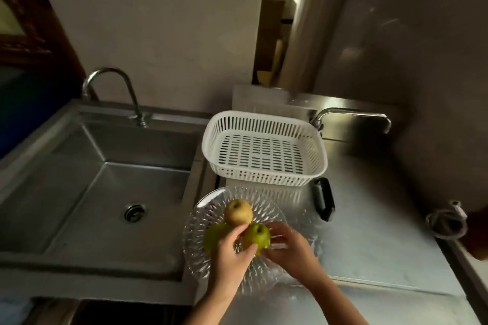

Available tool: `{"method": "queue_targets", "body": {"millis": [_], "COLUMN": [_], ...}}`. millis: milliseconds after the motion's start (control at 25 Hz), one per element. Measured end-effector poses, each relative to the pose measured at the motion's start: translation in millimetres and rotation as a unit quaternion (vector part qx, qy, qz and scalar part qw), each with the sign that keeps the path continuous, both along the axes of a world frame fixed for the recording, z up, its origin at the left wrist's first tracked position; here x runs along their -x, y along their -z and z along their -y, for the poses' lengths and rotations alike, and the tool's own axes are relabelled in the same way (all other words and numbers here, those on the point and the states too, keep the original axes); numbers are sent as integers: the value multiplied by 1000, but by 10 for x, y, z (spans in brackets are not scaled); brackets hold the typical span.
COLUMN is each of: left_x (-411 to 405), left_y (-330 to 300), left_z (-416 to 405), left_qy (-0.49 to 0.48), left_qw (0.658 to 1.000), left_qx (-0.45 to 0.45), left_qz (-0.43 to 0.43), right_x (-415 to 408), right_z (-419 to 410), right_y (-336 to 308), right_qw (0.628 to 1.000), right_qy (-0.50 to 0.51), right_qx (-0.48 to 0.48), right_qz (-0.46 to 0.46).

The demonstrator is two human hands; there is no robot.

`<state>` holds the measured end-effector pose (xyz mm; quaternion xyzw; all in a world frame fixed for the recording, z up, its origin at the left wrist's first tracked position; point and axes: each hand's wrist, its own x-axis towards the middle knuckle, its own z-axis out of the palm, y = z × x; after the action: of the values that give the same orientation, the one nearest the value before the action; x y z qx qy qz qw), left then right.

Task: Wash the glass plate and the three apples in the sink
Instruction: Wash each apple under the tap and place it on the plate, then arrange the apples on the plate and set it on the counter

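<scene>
Both hands, left hand (232,256) and right hand (287,248), were cupped around a green apple (256,236) over the glass plate (200,266) beside the sink (105,179). I'd lift it straight up so the other two stay put.

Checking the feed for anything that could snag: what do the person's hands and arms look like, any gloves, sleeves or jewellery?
Both are bare: the left hand and right hand wear no gloves, and no sleeves cover the forearms as far as the frame shows. No rings, watch or bracelets can be seen.
</scene>
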<state>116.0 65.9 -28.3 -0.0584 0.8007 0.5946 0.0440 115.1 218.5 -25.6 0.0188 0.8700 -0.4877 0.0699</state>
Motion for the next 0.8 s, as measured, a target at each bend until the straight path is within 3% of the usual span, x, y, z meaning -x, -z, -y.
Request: {"method": "queue_targets", "body": {"millis": [240, 800], "left_x": [3, 150], "left_y": [70, -28], "left_z": [-83, -30], "left_qy": [9, 52], "left_qw": [991, 989], "left_qx": [135, 135], "left_qz": [-19, 17], "right_x": [72, 119], "right_z": [-20, -140], "right_y": [178, 179], "right_qw": [1000, 998], "right_qy": [-25, -41], "right_qx": [-13, 8], "right_qz": [5, 44]}}
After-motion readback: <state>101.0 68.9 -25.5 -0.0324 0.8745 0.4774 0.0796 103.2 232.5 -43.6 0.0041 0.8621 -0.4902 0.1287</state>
